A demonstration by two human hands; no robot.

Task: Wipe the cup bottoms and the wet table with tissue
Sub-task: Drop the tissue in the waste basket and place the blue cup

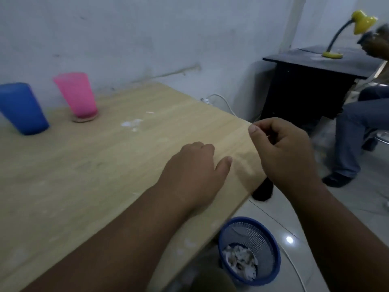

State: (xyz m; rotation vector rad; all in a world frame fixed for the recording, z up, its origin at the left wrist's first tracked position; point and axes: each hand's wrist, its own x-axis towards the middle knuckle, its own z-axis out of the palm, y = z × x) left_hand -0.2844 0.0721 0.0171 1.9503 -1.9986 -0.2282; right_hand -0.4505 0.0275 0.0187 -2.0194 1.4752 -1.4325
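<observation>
A blue cup (23,108) stands at the far left of the wooden table (84,175). To its right a pink cup (76,94) stands on a round coaster (84,119). White tissue scraps (131,123) lie on the table right of the pink cup. My left hand (193,173) rests palm down near the table's right edge, thumb spread, fingers bent away from me, nothing visible in it. Just past that edge my right hand (282,152) hovers with thumb and fingers pinched together. I cannot tell if it holds a scrap.
A blue mesh bin (267,234) holding crumpled tissue stands on the floor below the table's right edge. A black side table (305,85) with a yellow lamp (345,32) stands at the back right. A seated person's legs (353,131) are at the right. A white cable (223,102) runs down behind the table.
</observation>
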